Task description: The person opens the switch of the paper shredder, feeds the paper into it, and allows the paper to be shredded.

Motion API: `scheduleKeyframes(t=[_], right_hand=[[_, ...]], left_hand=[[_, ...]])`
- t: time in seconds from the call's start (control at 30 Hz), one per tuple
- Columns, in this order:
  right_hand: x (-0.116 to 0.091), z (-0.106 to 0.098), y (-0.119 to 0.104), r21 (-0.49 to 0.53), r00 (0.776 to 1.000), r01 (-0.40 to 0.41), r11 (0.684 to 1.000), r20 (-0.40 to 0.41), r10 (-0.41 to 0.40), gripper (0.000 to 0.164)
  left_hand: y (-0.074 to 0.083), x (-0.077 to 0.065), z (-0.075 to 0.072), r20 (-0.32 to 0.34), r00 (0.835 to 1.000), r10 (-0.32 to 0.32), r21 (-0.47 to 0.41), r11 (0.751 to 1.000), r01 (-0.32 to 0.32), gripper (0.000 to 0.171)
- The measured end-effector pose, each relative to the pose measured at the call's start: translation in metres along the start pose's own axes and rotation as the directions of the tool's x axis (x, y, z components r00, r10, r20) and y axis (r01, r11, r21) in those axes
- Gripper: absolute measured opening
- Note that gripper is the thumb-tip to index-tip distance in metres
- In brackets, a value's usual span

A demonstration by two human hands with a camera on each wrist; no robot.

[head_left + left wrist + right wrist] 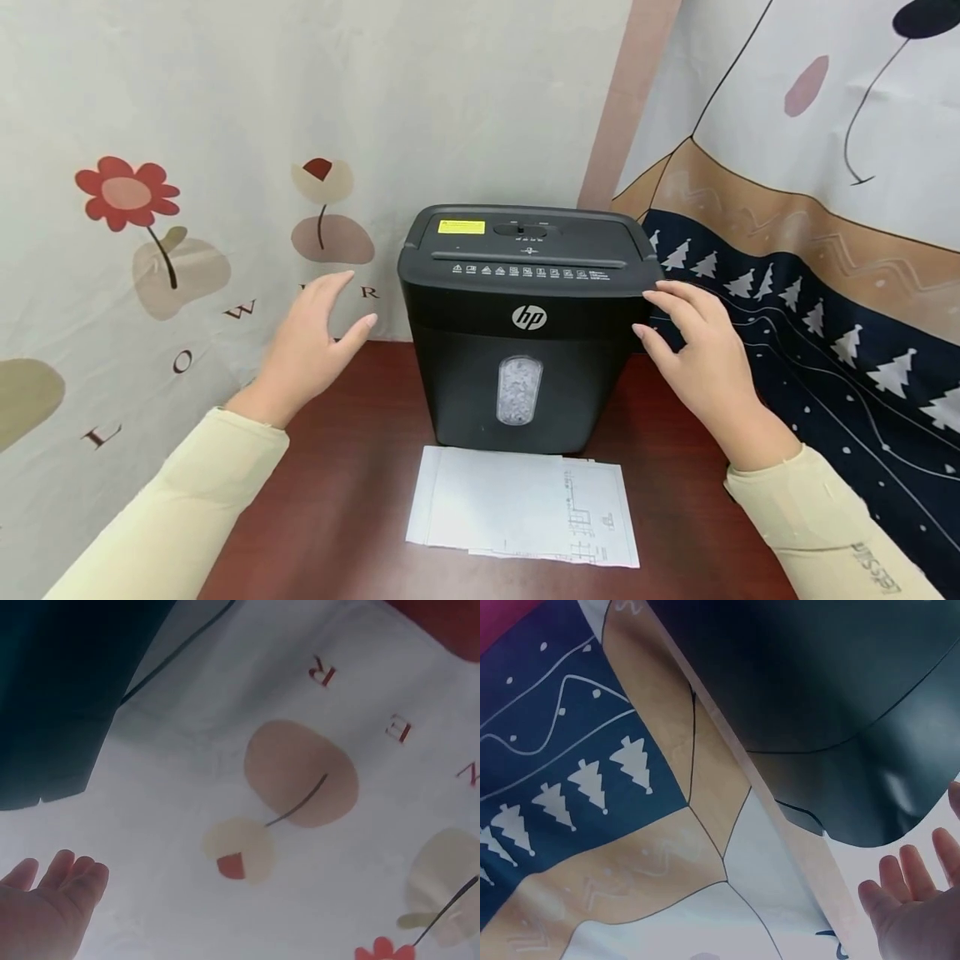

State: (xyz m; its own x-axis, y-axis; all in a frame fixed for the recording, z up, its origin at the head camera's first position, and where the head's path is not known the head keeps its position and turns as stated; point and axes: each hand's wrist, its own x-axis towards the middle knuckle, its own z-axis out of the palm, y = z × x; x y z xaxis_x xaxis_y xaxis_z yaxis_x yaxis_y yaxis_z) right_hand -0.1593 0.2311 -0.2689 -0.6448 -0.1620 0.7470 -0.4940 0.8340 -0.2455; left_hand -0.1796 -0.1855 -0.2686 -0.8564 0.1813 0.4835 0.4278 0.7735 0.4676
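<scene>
A black HP paper shredder (465, 375) stands upright on the table, with a slot across its top and a small window in front showing white shreds. Flat in front of its base lies a stack of printed paper sheets (517, 508). To the shredder's left, my left hand (307, 342) is held in the air, thumb and fingers apart and holding nothing. My right hand (697, 358) is raised by the shredder's right upper edge, fingers spread; whether a fingertip touches it I cannot tell. Both wrist views show the shredder's dark side (60, 697) near the fingers.
Dark red tabletop (330, 500) lies under the shredder and paper. A pale printed cloth (465, 100) hangs close behind, and a navy cloth with white trees (825, 375) borders the right side. In the left wrist view a dark cord (180, 649) runs behind the shredder.
</scene>
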Motion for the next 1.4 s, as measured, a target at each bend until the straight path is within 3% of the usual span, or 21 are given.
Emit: scheduleKeyframes(t=[0.13, 0.3, 0.63, 0.9, 1.17, 1.4], right_hand=[[-0.011, 0.0, 0.0, -0.003, 1.0, -0.015, 1.0, -0.008, 0.015, 0.042], [-0.025, 0.001, 0.0, -0.008, 0.999, -0.043, 0.999, -0.001, 0.043, 0.044], [-0.048, 0.008, 0.003, 0.008, 0.993, -0.113, 0.994, 0.03, 0.113, 0.046], [-0.066, 0.018, 0.007, 0.017, 0.981, -0.179, 0.984, 0.075, 0.177, 0.047], [-0.082, 0.027, 0.016, 0.02, 0.955, -0.266, 0.964, 0.144, 0.261, 0.046], [-0.093, 0.038, 0.019, 0.026, 0.938, -0.305, 0.952, 0.179, 0.295, 0.046]], left_hand=[[-0.004, -0.011, 0.011, -0.011, 1.0, -0.017, -0.014, 1.0, 0.017, 0.059], [-0.007, -0.026, 0.023, 0.023, 0.998, -0.063, -0.047, 0.997, 0.064, 0.062], [-0.014, -0.048, 0.043, 0.085, 0.98, -0.179, -0.073, 0.98, 0.186, 0.066], [-0.018, -0.062, 0.065, 0.138, 0.953, -0.269, -0.112, 0.952, 0.285, 0.063], [-0.018, -0.071, 0.097, 0.226, 0.908, -0.352, -0.162, 0.906, 0.391, 0.061], [-0.019, -0.078, 0.119, 0.263, 0.883, -0.39, -0.175, 0.88, 0.441, 0.057]])
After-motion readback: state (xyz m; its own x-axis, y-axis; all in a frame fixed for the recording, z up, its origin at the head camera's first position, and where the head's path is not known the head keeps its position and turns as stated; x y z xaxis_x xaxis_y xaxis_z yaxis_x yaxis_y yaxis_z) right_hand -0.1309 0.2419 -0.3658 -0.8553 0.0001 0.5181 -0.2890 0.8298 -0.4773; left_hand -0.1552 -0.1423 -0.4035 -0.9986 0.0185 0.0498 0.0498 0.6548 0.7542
